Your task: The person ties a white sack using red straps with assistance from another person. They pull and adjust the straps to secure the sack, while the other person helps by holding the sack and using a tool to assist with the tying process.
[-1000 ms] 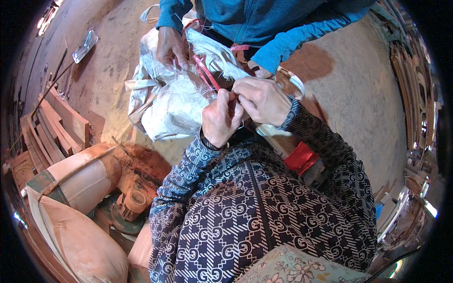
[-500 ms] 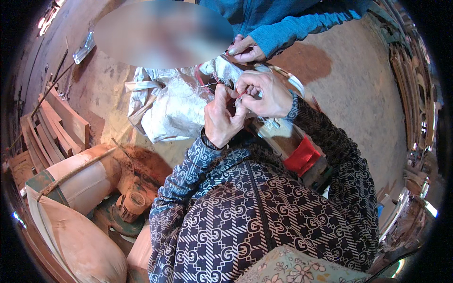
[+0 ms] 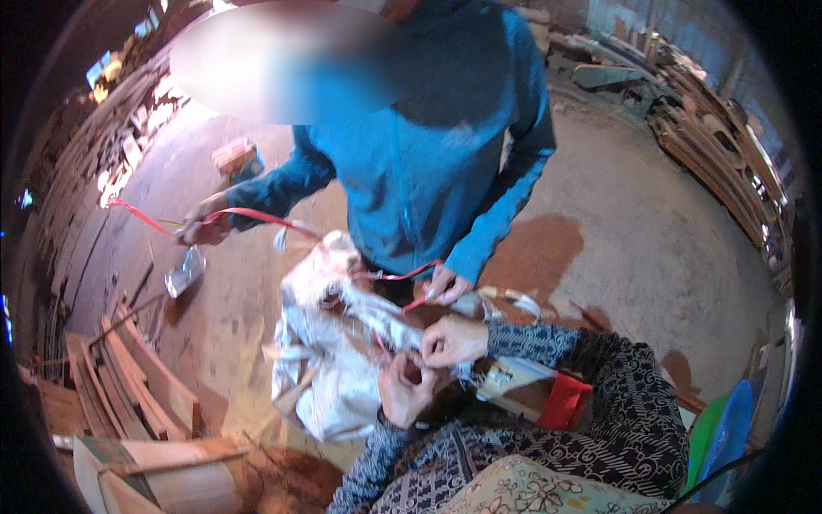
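Right now both of the wearer's hands sit close together at the mouth of a white woven sack [image 3: 330, 360], w/ the left hand [image 3: 407, 390] just below the right hand [image 3: 452, 340]. Left fingers are curled in, pinching what looks like bunched sack fabric, prob. to keep the opening gathered. Right hand is narrowed to a pinch too, thumb and forefinger closed on sth thin; can't tell for sure if it's the red string [image 3: 257, 216] or a needle, too small. The sack stands on the dirt floor [image 3: 668, 214] between the wearer and a co-worker in a blue hoodie [image 3: 428, 163]. Co-worker's one hand [image 3: 204, 230] is stretched out to the side, holding the red string taut away from the sack; the other hand [image 3: 447, 285] grips the string near the sack's top, seemingly to keep tension while the mouth is closed. Wood planks [image 3: 128, 377] lie stacked at lower left, a red-and-tan box [image 3: 548, 396] just beside the right forearm.
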Demonstrator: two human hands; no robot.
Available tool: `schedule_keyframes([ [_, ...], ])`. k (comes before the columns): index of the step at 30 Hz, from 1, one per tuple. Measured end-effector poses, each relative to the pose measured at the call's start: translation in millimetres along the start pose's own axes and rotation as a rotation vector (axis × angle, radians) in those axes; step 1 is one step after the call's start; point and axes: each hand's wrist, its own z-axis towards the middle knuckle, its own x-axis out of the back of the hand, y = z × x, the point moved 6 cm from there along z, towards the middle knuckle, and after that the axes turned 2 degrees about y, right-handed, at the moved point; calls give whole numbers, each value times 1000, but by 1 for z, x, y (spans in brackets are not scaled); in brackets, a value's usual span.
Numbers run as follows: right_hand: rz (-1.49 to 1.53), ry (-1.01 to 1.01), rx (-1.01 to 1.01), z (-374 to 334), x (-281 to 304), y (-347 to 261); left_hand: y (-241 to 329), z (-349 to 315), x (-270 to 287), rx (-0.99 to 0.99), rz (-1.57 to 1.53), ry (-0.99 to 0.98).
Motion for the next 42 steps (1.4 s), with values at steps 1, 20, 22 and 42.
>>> schedule_keyframes([
  [1,-64,24,40,-2,1,-7,-9,-5,-1,67,5,-31],
  [20,396,64,-252,1,-14,1,-22,5,14,143,-41,-40],
  [22,258,-34,-226,3,-19,0,-37,-1,21,164,29,-46],
  [42,935,-90,-391,24,-42,13,-73,-27,53,179,28,84],
])
